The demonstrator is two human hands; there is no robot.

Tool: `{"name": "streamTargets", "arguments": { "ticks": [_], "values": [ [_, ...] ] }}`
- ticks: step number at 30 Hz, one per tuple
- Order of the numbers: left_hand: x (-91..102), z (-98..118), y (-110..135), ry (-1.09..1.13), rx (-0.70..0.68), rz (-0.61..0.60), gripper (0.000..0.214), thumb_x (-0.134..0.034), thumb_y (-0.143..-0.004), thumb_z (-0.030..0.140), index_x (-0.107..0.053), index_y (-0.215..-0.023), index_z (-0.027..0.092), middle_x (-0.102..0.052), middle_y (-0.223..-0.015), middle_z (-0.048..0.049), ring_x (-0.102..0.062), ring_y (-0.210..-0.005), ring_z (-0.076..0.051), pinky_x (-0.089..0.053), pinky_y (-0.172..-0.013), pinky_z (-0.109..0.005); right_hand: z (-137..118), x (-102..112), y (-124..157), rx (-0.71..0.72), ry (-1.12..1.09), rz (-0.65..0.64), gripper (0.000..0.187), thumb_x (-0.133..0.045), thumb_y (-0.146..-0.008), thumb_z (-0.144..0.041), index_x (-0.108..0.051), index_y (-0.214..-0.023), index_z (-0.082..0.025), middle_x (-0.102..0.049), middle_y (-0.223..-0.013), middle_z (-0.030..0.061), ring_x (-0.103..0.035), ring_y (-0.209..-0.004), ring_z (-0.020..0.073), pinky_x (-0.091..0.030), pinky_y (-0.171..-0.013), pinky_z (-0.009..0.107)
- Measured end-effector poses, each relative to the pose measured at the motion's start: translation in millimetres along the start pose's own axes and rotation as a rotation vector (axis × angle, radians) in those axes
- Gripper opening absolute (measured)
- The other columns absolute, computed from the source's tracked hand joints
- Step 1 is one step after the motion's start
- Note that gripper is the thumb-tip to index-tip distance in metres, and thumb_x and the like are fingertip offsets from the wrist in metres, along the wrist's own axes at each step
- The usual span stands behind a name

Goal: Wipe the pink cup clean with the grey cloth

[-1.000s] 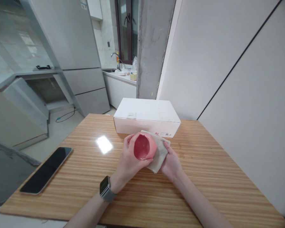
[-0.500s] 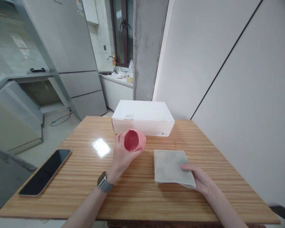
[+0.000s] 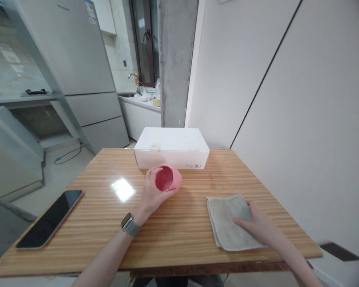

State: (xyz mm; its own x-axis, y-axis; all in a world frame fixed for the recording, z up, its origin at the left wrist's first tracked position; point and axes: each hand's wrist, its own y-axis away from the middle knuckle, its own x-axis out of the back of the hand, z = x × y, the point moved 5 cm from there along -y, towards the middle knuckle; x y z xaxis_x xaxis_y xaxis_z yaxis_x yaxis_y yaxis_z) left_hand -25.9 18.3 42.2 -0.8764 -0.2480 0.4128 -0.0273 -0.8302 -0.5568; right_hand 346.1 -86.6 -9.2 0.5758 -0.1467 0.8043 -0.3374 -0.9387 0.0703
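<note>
My left hand (image 3: pixel 153 194), with a watch on its wrist, is wrapped round a pink cup (image 3: pixel 176 178) with angled sides. The cup is tilted so that its round opening faces me, and its inside looks a darker pink. To the right, a folded grey-beige cloth (image 3: pixel 227 223) is low over the table or lying on it; I cannot tell which. My right hand (image 3: pixel 259 223) grips the cloth by its right side, thumb on top and the other fingers partly hidden at the far edge.
Behind the cup, a white box (image 3: pixel 170 159) stands on the wooden table (image 3: pixel 107 231). A black-screened phone (image 3: pixel 50 219) lies near the table's left edge. A white wall (image 3: pixel 287 119) rises along the right side. Beyond the table are a fridge (image 3: pixel 77 56) and a sink counter (image 3: pixel 140 115).
My right hand has moved the cloth to the right and closer to me, turning it a little. My left hand still holds the cup in nearly the same place. The view has shifted slightly.
</note>
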Motion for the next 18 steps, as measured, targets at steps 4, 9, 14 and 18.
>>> {"name": "streamTargets", "arguments": {
  "ticks": [4, 9, 14, 18],
  "values": [
    [-2.2, -4.2, 1.5, 0.020, 0.003, -0.003, 0.074, -0.086, -0.058, 0.034, -0.049, -0.122, 0.025, -0.053, -0.127, -0.0077, -0.054, -0.118, -0.028, -0.048, -0.099, -0.047, 4.9, 5.2, 0.0, 0.002, 0.089, -0.017, 0.048, -0.068, -0.066, -0.041, -0.056, -0.108, -0.021, -0.074, -0.102, 0.0115, -0.070, -0.092, 0.0308, -0.050, -0.078, 0.038],
    [-13.0, 6.2, 2.6, 0.038, 0.031, -0.085, 0.075, -0.085, -0.058, 0.032, -0.048, -0.123, 0.025, -0.052, -0.133, -0.0083, -0.054, -0.121, -0.028, -0.047, -0.100, -0.045, 13.3, 16.2, 2.7, 0.001, 0.191, 0.073, 0.065, -0.064, -0.069, -0.055, -0.053, -0.121, -0.017, -0.073, -0.087, 0.0101, -0.070, -0.085, 0.0323, -0.049, -0.074, 0.039],
    [-44.0, 38.9, -3.7, 0.083, 0.050, -0.240, 0.080, -0.086, -0.057, 0.036, -0.047, -0.127, 0.027, -0.056, -0.131, -0.0075, -0.058, -0.115, -0.027, -0.049, -0.094, -0.043, 39.2, 12.7, 2.2, -0.027, 0.033, 0.096, 0.054, -0.049, -0.072, -0.058, -0.057, -0.109, -0.019, -0.071, -0.073, 0.0065, -0.069, -0.069, 0.0293, -0.049, -0.066, 0.038],
    [-86.0, 68.6, -11.7, 0.098, -0.011, -0.324, 0.083, -0.087, -0.055, 0.040, -0.046, -0.126, 0.028, -0.058, -0.128, -0.0051, -0.058, -0.113, -0.026, -0.050, -0.092, -0.041, 58.2, 15.1, 7.3, -0.075, -0.001, 0.153, 0.044, -0.047, -0.069, -0.054, -0.057, -0.099, -0.023, -0.069, -0.068, 0.0044, -0.068, -0.065, 0.0285, -0.048, -0.063, 0.038]
  ]
}}
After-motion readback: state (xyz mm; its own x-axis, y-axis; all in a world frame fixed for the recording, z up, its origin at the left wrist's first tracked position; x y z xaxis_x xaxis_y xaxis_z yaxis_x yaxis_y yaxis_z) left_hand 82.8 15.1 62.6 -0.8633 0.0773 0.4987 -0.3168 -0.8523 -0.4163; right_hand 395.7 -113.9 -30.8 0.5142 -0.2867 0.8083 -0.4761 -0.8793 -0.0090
